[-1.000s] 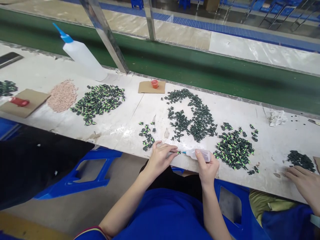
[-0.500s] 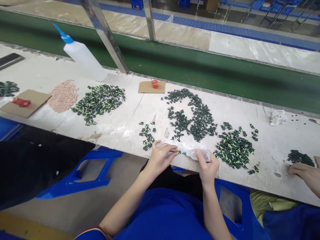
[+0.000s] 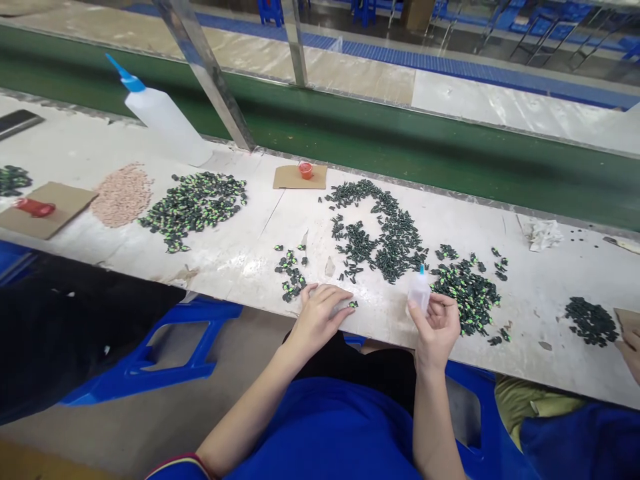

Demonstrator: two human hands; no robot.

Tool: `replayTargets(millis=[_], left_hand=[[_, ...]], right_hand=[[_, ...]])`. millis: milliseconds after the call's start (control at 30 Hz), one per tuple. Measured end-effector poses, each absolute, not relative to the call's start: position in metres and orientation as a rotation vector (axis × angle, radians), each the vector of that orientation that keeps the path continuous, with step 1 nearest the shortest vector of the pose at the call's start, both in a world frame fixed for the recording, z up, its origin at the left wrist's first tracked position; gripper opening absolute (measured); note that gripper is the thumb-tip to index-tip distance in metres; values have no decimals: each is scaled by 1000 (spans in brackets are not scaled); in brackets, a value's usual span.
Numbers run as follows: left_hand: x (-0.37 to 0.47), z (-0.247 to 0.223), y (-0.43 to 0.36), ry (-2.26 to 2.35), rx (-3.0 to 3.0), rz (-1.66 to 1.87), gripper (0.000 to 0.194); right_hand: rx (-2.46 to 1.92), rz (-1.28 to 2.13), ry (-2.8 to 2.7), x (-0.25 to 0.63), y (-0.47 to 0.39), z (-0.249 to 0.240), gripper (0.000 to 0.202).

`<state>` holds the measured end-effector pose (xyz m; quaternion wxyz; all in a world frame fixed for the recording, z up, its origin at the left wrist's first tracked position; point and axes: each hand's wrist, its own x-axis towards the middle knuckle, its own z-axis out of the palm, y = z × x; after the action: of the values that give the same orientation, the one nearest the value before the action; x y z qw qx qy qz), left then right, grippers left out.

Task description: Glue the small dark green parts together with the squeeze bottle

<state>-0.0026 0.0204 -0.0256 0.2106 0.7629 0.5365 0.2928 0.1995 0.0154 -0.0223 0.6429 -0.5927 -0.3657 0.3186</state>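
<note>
My left hand (image 3: 323,312) rests at the table's near edge, thumb and fingertips closed on a small dark piece with a bright green mark (image 3: 353,304). My right hand (image 3: 437,327) grips a small translucent squeeze bottle (image 3: 419,291), which stands nearly upright with its blue nozzle tip pointing up. Just beyond my left hand lies a small cluster of green-marked dark pieces (image 3: 290,273). A larger heap of such pieces (image 3: 467,293) is right of the bottle. Between and behind my hands spread many plain dark green pieces (image 3: 400,243).
A large white bottle with a blue nozzle (image 3: 167,123) leans at the back left. A red cup (image 3: 305,171) sits on cardboard (image 3: 285,179). Farther left are another green-marked heap (image 3: 200,203) and a pinkish pile (image 3: 123,195). Another person's hand (image 3: 631,350) is at the right edge.
My right hand has drawn the small bottle away to the right and turned it from lying sideways to nozzle up. The other person's hand has moved right, off the dark pile.
</note>
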Motion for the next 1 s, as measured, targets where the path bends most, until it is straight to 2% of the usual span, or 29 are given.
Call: replayTargets(millis=[267, 400, 467, 500, 633, 767, 1000], left_hand=[[1, -34, 22, 1480, 2147, 916, 14], [-10, -31, 21, 1461, 1950, 1065, 15], [-17, -27, 20, 1507, 1801, 1138, 14], [-20, -25, 19, 1537, 1730, 1177, 13], [-27, -16, 16, 1606, 1554, 1309, 12], [-29, -5, 11, 1548, 1546, 1394, 12], [-31, 12, 1, 1408, 1572, 1499, 15]], right_hand=[[-1452, 700, -998, 193, 24, -29, 53], [-1401, 208, -1102, 187, 8, -24, 60], [-1282, -32, -1220, 179, -3, -21, 49], [-1240, -46, -1324, 173, -6, -20, 42], [-1353, 290, -1706, 145, 1, -22, 13], [-1611, 402, -1721, 130, 31, -31, 24], [-1726, 448, -1823, 130, 57, -32, 16]])
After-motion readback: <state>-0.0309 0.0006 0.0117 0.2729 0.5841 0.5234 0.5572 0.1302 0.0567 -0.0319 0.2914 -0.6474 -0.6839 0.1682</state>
